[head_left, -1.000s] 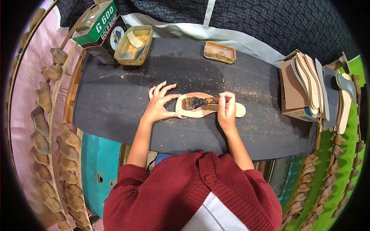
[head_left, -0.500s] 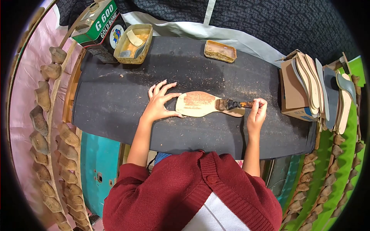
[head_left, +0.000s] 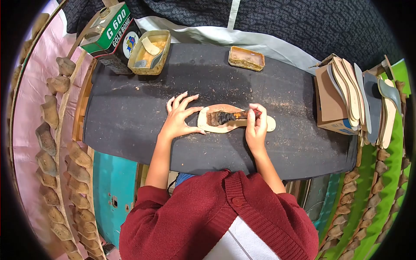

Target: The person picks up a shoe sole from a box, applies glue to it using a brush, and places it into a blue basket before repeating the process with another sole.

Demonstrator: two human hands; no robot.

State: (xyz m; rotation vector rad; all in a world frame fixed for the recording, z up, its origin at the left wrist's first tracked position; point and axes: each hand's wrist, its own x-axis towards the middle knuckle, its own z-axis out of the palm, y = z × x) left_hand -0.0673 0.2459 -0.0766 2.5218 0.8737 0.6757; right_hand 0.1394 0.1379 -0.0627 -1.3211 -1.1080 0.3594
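Observation:
A shoe insole (head_left: 223, 107) lies on the black-covered table, pale at the edge with a reddish-brown middle. My left hand (head_left: 176, 120) holds its wide end at the left, thumb and index finger on opposite edges, other fingers spread. In my right hand (head_left: 256, 125) is a brush (head_left: 223, 117) with a dark wrapped handle and brown flat bristles. The bristles rest over the insole's wide part, hiding some of its surface. My right hand hovers over the insole's narrow part; the rounded far end shows beyond it.
A shallow amber-coloured tray (head_left: 246, 58) stands at the back. At back left are a tub (head_left: 149, 52) holding scraps and a G 600 can (head_left: 113, 39). A cardboard box (head_left: 325, 99) with several insoles stands at right. Wooden shoe lasts (head_left: 46, 160) line racks on both sides.
My right hand has moved left with the brush, from the insole's narrow end to its wide part. My left hand stays in place at the wide end.

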